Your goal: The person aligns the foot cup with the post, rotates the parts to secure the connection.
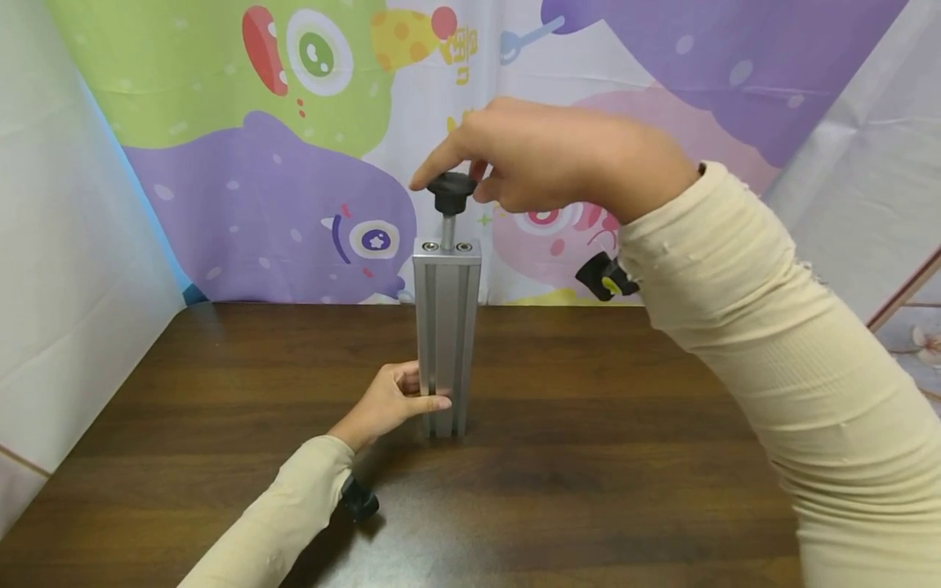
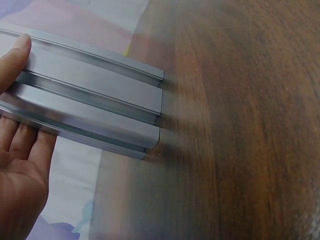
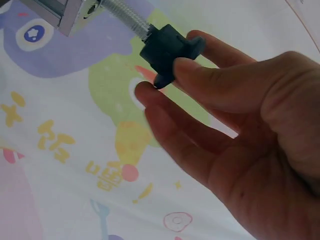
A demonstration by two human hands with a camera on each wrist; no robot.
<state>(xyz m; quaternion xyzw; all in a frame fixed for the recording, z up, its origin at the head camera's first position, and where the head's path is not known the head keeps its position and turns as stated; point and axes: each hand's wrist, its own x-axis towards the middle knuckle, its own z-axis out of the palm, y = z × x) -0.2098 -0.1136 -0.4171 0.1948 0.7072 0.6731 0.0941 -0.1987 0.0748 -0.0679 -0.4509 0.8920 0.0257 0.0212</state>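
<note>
An aluminum profile (image 1: pixel 444 335) with lengthwise slots stands upright on the wooden table. My left hand (image 1: pixel 384 408) grips it low down, with the thumb across its front and the fingers at the far side. From the profile's top end rises a threaded rod (image 3: pixel 127 19), capped by a black lobed knob (image 1: pixel 452 196). My right hand (image 1: pixel 562 159) pinches this knob from above; in the right wrist view the thumb presses one lobe and fingers lie around the others. A length of bare thread shows between knob and profile. In the left wrist view, the profile's lower end (image 2: pixel 152 112) meets the table.
The brown wooden table (image 1: pixel 625 457) stretches out around the profile. Behind it hangs a cloth (image 1: pixel 279 204) printed with cartoon figures, and pale sheets flank both sides. A black mount (image 1: pixel 359 500) is on the left wrist, another (image 1: pixel 604 276) on the right.
</note>
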